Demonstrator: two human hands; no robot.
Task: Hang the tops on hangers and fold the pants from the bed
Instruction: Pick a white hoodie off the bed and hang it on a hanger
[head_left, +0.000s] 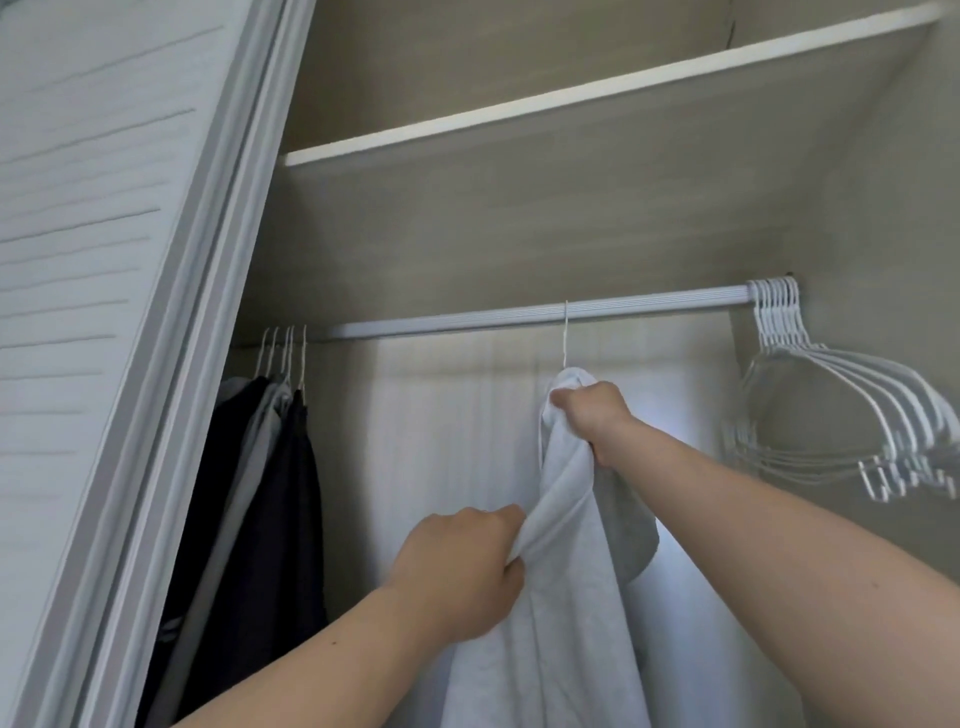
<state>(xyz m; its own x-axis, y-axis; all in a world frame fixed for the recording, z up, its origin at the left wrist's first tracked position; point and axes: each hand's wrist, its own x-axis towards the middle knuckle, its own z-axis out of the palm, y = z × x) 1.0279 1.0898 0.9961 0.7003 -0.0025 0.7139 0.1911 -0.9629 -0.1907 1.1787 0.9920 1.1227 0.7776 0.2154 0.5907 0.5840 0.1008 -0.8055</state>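
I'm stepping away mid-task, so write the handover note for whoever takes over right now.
Left hand: pinches a fold of the white top, lower down.
Right hand: grips the top's upper end just under its hanger, whose hook is over the closet rod.
Done: dark and grey garments hang at the rod's left end.
To do: straighten and release the white top. Spare white hangers hang at the right end. Bed and pants are out of view, so what remains there cannot be told.

One left hand (462, 571), one right hand (592, 421), one white top (561, 623), one rod (467, 319), four filled hangers (283, 353), empty hangers (852, 384) uncountable.
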